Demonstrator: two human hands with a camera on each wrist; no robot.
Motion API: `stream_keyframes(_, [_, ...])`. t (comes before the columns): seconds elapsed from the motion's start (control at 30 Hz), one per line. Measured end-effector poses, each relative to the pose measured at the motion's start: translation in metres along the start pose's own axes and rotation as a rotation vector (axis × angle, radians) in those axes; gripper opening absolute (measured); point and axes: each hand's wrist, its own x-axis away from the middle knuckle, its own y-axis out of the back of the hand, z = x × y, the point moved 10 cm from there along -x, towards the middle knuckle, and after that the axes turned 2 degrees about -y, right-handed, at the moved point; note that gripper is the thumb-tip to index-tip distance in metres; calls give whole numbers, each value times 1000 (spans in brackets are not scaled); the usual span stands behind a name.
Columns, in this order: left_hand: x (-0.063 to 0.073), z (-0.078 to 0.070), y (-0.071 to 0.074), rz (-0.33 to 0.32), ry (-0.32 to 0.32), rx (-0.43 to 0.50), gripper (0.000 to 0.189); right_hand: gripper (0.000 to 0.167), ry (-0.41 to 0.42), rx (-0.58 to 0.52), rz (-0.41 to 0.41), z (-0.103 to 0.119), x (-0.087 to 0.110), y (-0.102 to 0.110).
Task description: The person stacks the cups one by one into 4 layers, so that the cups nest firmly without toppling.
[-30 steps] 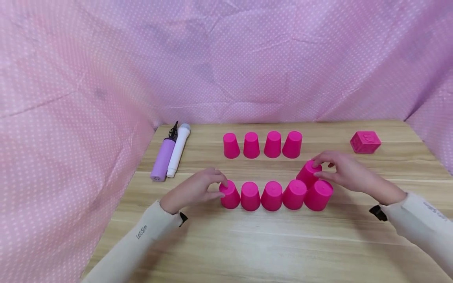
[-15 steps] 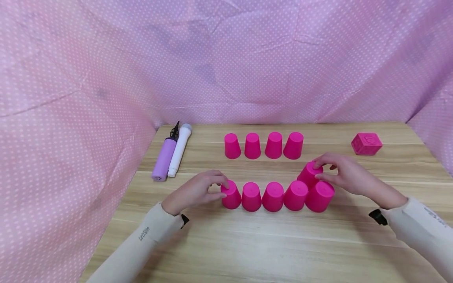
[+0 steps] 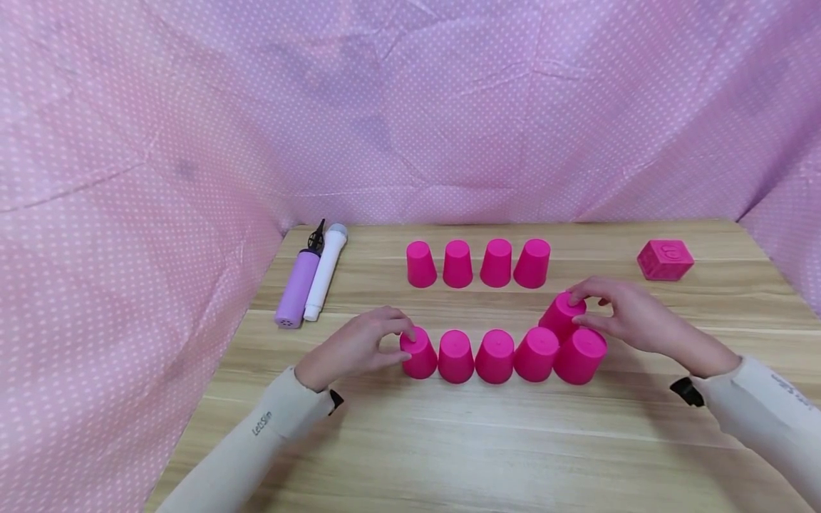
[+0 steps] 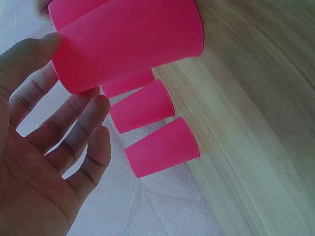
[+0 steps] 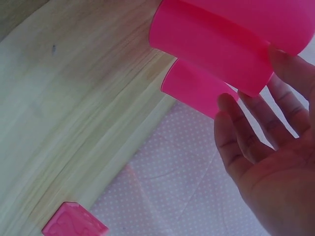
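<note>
Upside-down bright pink plastic cups stand in two rows on the table. My left hand pinches the leftmost front cup near its upturned base, thumb on the near side and fingers at the far side. In the left wrist view that cup lies between thumb and fingertips. My right hand holds another cup by its base, just behind the right end of the front row. The rightmost front cup partly hides it. In the right wrist view, thumb and fingers meet the held cup at its narrow end.
Several more cups form the back row, including one at its right end. A pink embossed cube sits at the back right. A purple hand pump and a white microphone-shaped stick lie at the left. Dotted pink cloth hangs behind the table.
</note>
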Motion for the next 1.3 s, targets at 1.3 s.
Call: stream_keyframes(1.3, [-119, 42, 101, -229, 111, -140, 20, 29, 33, -20, -115, 22, -114, 48])
